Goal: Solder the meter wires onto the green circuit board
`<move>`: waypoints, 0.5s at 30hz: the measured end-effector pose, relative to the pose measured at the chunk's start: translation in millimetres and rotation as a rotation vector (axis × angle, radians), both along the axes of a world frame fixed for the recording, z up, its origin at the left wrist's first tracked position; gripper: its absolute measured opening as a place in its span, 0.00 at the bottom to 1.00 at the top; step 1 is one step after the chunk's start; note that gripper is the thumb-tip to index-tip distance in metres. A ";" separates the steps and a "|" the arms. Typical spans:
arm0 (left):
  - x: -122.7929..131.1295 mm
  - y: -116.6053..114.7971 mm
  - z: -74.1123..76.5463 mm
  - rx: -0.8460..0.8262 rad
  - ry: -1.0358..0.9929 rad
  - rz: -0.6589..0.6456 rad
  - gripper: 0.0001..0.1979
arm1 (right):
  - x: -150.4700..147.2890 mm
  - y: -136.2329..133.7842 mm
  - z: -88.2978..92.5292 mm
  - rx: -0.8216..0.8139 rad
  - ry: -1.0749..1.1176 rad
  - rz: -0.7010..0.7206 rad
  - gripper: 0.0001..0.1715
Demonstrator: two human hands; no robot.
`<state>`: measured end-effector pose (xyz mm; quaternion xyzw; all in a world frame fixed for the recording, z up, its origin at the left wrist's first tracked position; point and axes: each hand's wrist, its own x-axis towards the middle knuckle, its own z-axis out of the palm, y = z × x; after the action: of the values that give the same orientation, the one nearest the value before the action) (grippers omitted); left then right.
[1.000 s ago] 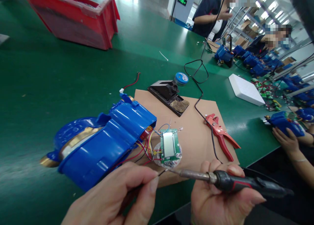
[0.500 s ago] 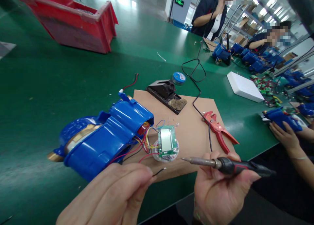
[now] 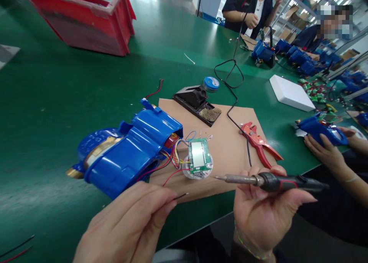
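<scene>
Left hand: the left hand [image 3: 129, 224] pinches a thin black wire [image 3: 180, 196] between thumb and fingers, low in the view; the bare wire end pokes out to the right
Right hand: the right hand [image 3: 264, 213] is closed around a soldering iron [image 3: 273, 182], held flat, its metal tip pointing left
Gap: the iron tip and the wire end are near each other but not touching
Board: a small green board [image 3: 198, 157] with a grey screen lies on a round clear disc on the cardboard [image 3: 227, 148], just above the wire end
Meter: a big blue meter [image 3: 129, 156] lies left of the board, joined to it by red, yellow and blue wires
Behind: a black stand [image 3: 197, 102] with a sponge, and red pliers [image 3: 258, 144] on the cardboard
Table: green table [image 3: 57, 94] with a red bin [image 3: 83, 18] far back
Others: another person's hand [image 3: 324, 150] holds a blue meter at the right
</scene>
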<state>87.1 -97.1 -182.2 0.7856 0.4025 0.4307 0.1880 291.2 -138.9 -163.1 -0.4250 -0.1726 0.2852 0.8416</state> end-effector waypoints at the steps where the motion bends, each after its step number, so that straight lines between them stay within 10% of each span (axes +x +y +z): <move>1: 3.6 -2.3 1.0 -0.012 -0.012 0.035 0.08 | -0.3 -0.5 0.2 -0.013 0.003 -0.011 0.20; 15: 1.1 -13.3 -0.1 -0.096 -0.014 0.038 0.01 | -24.1 -9.1 6.9 -0.094 -0.299 -0.282 0.21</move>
<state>88.2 -110.3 -182.3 0.7648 0.4364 0.4198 0.2200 267.1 -148.0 -156.1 -0.5212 -0.2209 0.1058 0.8175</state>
